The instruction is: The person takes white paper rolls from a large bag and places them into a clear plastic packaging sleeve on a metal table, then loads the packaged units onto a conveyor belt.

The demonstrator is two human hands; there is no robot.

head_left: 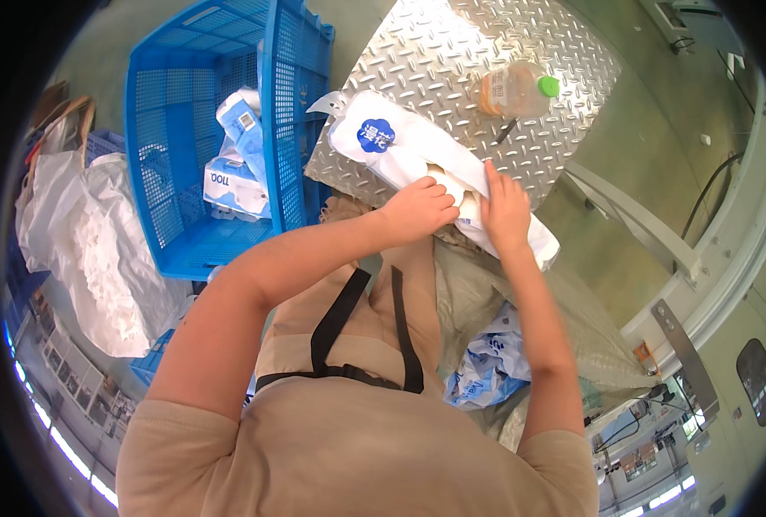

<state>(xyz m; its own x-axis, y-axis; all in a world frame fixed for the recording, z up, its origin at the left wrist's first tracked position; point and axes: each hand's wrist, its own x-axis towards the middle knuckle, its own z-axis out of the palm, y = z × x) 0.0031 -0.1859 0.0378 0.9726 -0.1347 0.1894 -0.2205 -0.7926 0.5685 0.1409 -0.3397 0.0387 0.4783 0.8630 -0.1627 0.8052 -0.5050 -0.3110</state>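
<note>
Left hand (419, 209) and right hand (505, 211) at a gap in a long white plastic-wrapped pack (421, 142) bearing a blue emblem

Nearest, the wearer's beige cloth shirt (383, 439) and loose black fabric straps (335, 319). Beyond, the left fingers are curled tightly on the film at the gap; the right fingers, straighter and close together, hold the film opposite. This opposed hold probably spreads the gap and steadies the pack. The gap, showing pale contents, lies between the two sets of fingers; the emblem end extends leftward past the left hand. The pack lies along the near edge of a silver diamond-tread metal plate (400, 56), presumably its support, with the right end projecting past it. Farther off on the plate, a translucent plastic bottle with a green cap (521, 90) rests apart from the hands, perhaps leaving them room.
</note>
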